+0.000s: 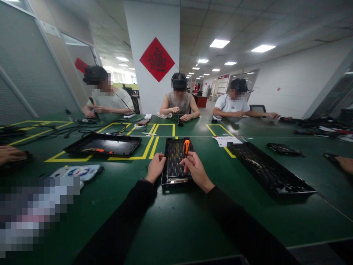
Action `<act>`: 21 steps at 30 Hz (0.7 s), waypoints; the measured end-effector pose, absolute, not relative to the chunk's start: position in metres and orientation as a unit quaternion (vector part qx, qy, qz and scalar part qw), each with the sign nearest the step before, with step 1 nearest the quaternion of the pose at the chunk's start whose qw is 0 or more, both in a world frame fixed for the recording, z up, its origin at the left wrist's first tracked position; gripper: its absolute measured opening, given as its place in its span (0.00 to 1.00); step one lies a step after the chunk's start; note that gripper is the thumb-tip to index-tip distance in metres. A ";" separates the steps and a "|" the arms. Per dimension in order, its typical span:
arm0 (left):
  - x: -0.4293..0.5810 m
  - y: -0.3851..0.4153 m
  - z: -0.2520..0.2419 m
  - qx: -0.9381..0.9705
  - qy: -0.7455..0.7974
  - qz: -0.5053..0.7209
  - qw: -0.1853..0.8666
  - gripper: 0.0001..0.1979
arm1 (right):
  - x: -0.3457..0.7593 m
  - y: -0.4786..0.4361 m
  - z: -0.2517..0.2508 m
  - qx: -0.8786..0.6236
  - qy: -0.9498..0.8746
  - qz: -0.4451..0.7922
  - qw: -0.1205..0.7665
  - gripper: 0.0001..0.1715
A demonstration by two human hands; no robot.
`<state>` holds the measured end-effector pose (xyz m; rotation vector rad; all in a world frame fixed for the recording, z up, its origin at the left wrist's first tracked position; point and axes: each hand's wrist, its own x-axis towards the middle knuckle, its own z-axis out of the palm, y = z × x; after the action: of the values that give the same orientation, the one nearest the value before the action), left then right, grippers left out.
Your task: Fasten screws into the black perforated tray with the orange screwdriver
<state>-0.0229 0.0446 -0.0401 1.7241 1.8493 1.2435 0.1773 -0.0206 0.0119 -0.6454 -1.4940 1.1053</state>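
A black rectangular case [175, 158] lies on the green table in front of me, its long side pointing away. Rows of small dark, glinting parts fill its inside, and a silvery strip [179, 181] runs along the near end. My left hand [156, 167] has its fingers closed on the case's left wall. In my right hand [196, 170] a screwdriver [186, 147] with an orange and black handle stands nearly upright, pinched over the case's right side. Its tip, low near the silvery strip, is hard to make out.
A black tray [121, 143] with orange pieces lies left. On the right are a long black tray [266, 167] holding small parts, a white paper [227, 141] and a dark device [284, 149]. Several people sit around the table; other people's hands show at both side edges. Cables lie left.
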 end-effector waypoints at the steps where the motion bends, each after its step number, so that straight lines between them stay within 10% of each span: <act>1: -0.023 0.045 -0.041 0.605 0.646 0.437 0.161 0.12 | 0.177 -0.020 0.012 -0.275 -0.629 0.472 0.553 0.17; 21: -0.023 0.043 -0.039 0.606 0.649 0.432 0.157 0.11 | 0.176 -0.022 0.012 -0.281 -0.623 0.472 0.557 0.14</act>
<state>-0.0227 0.0429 -0.0386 1.7348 1.8579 1.2352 0.1757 -0.0217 0.0123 -0.6634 -1.4702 1.1152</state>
